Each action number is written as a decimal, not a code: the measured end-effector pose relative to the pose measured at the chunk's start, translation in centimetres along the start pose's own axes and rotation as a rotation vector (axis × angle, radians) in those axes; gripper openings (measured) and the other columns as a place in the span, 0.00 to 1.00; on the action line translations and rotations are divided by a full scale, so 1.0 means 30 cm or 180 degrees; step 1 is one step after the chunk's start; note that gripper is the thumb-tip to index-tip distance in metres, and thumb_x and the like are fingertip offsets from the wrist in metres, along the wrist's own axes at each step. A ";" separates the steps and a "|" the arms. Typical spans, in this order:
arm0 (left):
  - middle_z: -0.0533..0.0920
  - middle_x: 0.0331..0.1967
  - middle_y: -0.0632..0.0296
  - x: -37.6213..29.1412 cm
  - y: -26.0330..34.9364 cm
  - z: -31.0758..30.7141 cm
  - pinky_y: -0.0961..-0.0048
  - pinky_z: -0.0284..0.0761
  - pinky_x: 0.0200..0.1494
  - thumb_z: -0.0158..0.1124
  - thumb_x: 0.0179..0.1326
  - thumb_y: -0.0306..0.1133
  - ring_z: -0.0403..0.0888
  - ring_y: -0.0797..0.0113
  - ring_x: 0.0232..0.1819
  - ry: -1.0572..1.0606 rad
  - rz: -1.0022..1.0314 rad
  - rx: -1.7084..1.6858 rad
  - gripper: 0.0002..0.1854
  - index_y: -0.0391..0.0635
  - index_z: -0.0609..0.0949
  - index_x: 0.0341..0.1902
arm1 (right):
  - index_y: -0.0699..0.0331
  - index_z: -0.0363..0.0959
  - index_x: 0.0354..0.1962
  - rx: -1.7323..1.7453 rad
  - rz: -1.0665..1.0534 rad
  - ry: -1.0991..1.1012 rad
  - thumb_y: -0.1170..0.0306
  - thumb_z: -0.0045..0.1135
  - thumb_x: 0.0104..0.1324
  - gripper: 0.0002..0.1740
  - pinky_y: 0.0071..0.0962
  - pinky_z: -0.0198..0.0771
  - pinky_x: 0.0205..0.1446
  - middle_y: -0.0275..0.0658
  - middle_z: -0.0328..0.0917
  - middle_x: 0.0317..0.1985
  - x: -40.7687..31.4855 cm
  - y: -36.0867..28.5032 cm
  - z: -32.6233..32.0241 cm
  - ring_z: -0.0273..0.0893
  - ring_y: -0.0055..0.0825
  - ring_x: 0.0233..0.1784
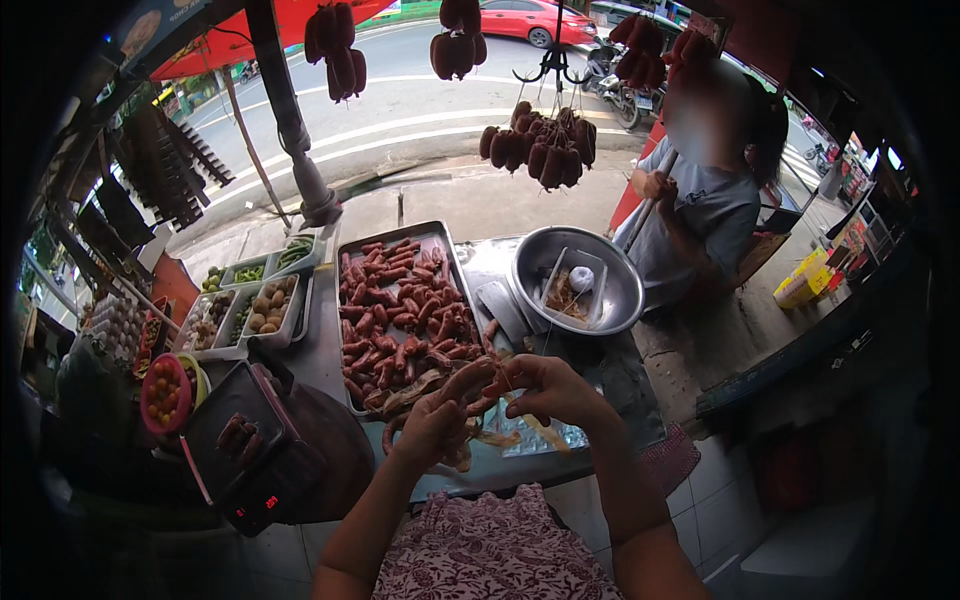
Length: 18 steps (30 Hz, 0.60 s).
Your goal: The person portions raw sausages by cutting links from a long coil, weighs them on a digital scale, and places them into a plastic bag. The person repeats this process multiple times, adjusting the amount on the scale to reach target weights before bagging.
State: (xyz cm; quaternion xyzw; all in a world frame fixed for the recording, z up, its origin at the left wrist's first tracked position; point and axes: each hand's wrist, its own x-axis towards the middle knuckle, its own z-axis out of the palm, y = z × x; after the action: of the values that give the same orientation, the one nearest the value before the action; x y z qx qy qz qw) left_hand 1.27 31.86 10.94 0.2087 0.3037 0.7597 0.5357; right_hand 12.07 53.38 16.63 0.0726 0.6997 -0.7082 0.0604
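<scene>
My left hand grips a raw sausage link in front of the tray's near edge. Close beside it, my right hand pinches the same string of sausage and a thin thread at the link's end. Pale, loose casing dangles below the hands. Many short red sausages lie in a metal tray just beyond. To the tray's right, a steel basin holds a clear plastic container with a white ball of string and brownish scraps.
A digital scale with a few sausages stands at the left. Behind it are bins of produce and a pink basket of tomatoes. Bundles of sausages hang overhead from hooks. A person holding a pole stands beyond the basin.
</scene>
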 end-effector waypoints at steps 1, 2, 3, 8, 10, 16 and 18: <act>0.76 0.60 0.67 0.005 -0.007 -0.004 0.88 0.54 0.18 0.67 0.64 0.49 0.57 0.88 0.17 0.0081 -0.0051 -0.0059 0.45 0.42 0.58 0.76 | 0.70 0.75 0.48 -0.0107 -0.0006 -0.0074 0.78 0.63 0.61 0.16 0.17 0.71 0.27 0.42 0.85 0.44 0.002 0.002 0.003 0.83 0.18 0.37; 0.76 0.60 0.67 0.013 -0.013 -0.007 0.88 0.54 0.18 0.67 0.63 0.50 0.57 0.88 0.17 0.0155 -0.0092 0.0111 0.45 0.43 0.58 0.77 | 0.70 0.76 0.47 -0.0071 -0.0053 -0.0095 0.77 0.64 0.61 0.15 0.17 0.71 0.27 0.42 0.85 0.43 0.008 0.005 0.010 0.82 0.17 0.35; 0.77 0.60 0.67 0.026 -0.015 -0.010 0.88 0.54 0.18 0.68 0.63 0.50 0.58 0.88 0.17 0.0089 -0.0054 0.0264 0.45 0.43 0.58 0.77 | 0.70 0.77 0.46 -0.0037 -0.0013 0.0020 0.75 0.64 0.61 0.15 0.18 0.71 0.26 0.42 0.85 0.42 0.013 0.004 0.007 0.82 0.17 0.34; 0.80 0.34 0.70 0.028 -0.049 0.002 0.86 0.59 0.16 0.71 0.60 0.51 0.60 0.86 0.15 0.0077 -0.0346 0.0231 0.48 0.46 0.58 0.77 | 0.64 0.77 0.54 -0.0923 -0.0907 0.0757 0.70 0.69 0.59 0.24 0.24 0.73 0.45 0.40 0.84 0.47 0.012 -0.013 -0.039 0.79 0.21 0.45; 0.67 0.20 0.74 0.018 -0.059 -0.011 0.83 0.55 0.17 0.70 0.60 0.52 0.57 0.84 0.15 0.0015 -0.0493 0.0204 0.44 0.45 0.63 0.73 | 0.64 0.75 0.57 -0.1409 -0.0641 0.0322 0.70 0.71 0.57 0.29 0.28 0.75 0.50 0.42 0.83 0.48 0.004 -0.025 -0.045 0.80 0.26 0.48; 0.64 0.22 0.74 -0.026 -0.055 -0.030 0.77 0.76 0.22 0.67 0.60 0.57 0.61 0.81 0.17 -0.0107 -0.0968 0.0331 0.44 0.43 0.64 0.73 | 0.64 0.68 0.64 -0.1055 -0.0639 -0.1060 0.71 0.71 0.57 0.36 0.26 0.78 0.48 0.40 0.83 0.51 0.001 -0.087 0.013 0.81 0.20 0.50; 0.76 0.32 0.71 -0.032 -0.035 -0.010 0.81 0.74 0.23 0.66 0.60 0.58 0.66 0.83 0.21 -0.0200 -0.1171 0.0506 0.44 0.39 0.66 0.71 | 0.62 0.67 0.66 -0.1571 -0.0337 -0.1014 0.68 0.72 0.57 0.39 0.22 0.77 0.44 0.40 0.83 0.50 -0.029 -0.146 -0.021 0.80 0.17 0.40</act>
State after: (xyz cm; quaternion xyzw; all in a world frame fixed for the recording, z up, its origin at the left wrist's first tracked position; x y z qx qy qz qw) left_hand 2.12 31.14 10.02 0.2150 0.3789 0.6158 0.6565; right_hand 12.11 54.05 21.07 -0.0930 0.8353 -0.5213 0.1483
